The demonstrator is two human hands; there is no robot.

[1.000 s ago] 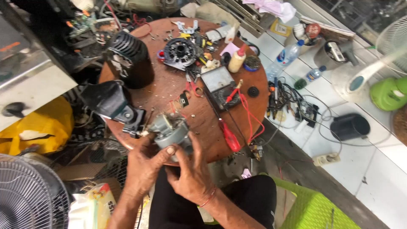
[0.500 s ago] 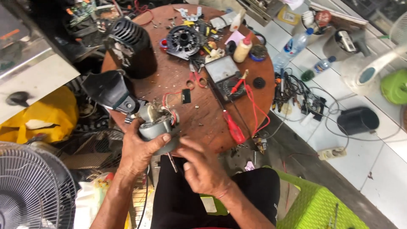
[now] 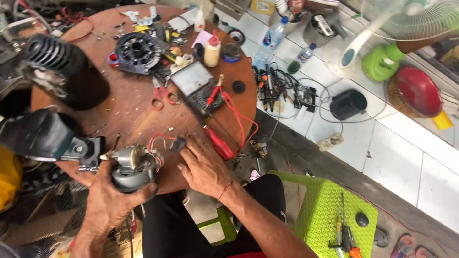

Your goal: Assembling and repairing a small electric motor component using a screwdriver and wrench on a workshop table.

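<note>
Grey motor (image 3: 134,167) sits gripped in your left hand (image 3: 112,200), underside hidden; beside it, your right hand (image 3: 205,167) rests open-fingered on the table (image 3: 129,110).

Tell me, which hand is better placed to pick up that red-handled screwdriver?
Probably the right hand: it rests flat and free on the round table, close to the red-handled screwdriver. The left hand grips the small fan motor.
</note>
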